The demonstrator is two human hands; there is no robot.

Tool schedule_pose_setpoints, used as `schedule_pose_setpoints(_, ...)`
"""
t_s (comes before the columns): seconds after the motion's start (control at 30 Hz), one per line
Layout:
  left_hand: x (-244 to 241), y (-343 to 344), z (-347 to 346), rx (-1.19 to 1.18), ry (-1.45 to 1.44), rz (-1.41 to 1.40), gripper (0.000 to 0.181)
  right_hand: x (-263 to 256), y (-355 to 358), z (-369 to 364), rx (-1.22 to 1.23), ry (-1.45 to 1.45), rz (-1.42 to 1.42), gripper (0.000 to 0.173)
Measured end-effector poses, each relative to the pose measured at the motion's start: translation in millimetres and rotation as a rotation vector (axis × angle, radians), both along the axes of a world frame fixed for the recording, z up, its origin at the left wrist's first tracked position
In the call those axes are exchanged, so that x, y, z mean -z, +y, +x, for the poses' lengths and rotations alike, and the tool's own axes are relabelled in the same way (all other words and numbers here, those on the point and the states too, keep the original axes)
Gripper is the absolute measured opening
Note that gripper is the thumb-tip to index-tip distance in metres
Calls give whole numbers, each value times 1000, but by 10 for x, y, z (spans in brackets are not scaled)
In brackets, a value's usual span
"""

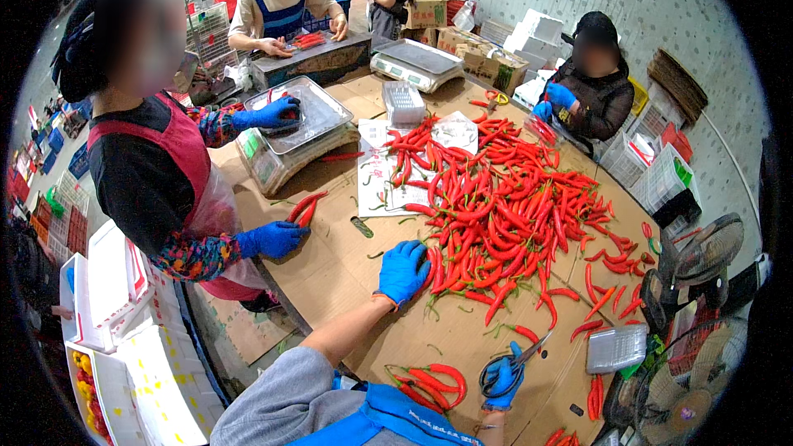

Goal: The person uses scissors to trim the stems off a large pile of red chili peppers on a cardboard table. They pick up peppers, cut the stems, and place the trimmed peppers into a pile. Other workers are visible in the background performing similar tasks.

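My left hand, in a blue glove, lies at the near left edge of a large heap of red chilli peppers. Its fingers curl down beside chillies there; whether they grip one is hidden. A pair of scissors with dark handles is held in my blue-gloved right hand. Their blades point up and right, and a single red chilli with a green stem lies close by them. Between my body and the heap, several chillies lie grouped on the cardboard-covered table.
Across on the left, a co-worker holds chillies beside a weighing scale. Another worker sits far right. Clear plastic trays stand behind the heap; more trays lie right, near a fan. Foam boxes stand lower left.
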State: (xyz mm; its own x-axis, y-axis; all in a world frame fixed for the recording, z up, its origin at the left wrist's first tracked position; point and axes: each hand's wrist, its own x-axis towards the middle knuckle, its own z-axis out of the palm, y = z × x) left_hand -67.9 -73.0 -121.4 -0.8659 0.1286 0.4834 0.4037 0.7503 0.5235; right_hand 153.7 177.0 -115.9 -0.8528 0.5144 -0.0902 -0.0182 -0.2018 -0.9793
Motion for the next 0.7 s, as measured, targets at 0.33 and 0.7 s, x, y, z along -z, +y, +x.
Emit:
schedule_pose_setpoints(0.33, -164, -533, 16, -112, -366, 758, 28, 31, 47, -29, -16, -21, -20, 54)
schedule_pose_setpoints(0.7, 28, -2112, 865, -290, -68, 129, 18, -99, -33, -32, 30, -44, -52, 59)
